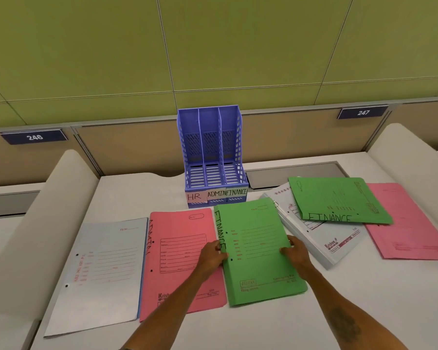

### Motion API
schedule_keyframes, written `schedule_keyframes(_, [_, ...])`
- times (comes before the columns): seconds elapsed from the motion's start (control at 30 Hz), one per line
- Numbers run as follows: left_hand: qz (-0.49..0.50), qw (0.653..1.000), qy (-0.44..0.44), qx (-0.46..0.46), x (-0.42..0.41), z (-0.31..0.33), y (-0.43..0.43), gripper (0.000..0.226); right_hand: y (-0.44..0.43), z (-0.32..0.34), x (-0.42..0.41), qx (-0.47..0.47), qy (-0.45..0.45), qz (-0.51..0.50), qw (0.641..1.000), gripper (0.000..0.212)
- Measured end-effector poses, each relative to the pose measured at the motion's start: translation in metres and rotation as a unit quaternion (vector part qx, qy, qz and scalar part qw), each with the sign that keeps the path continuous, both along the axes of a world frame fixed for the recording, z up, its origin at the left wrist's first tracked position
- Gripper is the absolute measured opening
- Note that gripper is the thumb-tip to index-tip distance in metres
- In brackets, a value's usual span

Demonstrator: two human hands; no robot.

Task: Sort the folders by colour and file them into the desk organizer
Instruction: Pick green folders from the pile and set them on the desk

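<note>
Both hands, left hand (211,253) and right hand (295,250), pinch the green folder's (257,251) edges; organizer (211,157) empty, nothing filed yet.

The scene is seen from a single head-worn view, set above and behind the hands (253,253) and aimed forward and down. The tabletop (263,322) is taken in at close range, wide-angled, with the organizer (211,157) straight beyond the hands and a green wall (213,46) farther off.
</note>
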State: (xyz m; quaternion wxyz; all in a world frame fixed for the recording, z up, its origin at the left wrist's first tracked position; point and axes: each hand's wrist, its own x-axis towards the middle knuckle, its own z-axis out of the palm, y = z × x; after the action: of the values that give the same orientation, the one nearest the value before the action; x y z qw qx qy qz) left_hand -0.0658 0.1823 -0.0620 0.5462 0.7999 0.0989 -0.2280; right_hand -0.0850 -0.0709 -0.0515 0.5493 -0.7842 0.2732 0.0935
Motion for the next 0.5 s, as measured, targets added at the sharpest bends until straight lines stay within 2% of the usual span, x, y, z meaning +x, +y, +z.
schedule_keyframes(0.27, [-0.029,0.985,-0.064,0.155,0.0060,-0.0027,-0.0064,0.035,0.0005,-0.0042,0.0048,-0.030,0.009,0.033,0.999,0.019])
schedule_keyframes(0.43, [-0.045,0.980,-0.073,0.179,0.0073,-0.0042,-0.0064,0.040,0.0004,-0.0082,0.0061,-0.030,-0.011,0.009,0.999,0.016])
schedule_keyframes(0.5, [-0.051,0.979,-0.078,0.182,0.0075,-0.0041,-0.0061,0.041,0.0007,-0.0091,0.0056,-0.038,-0.014,0.007,0.999,0.021])
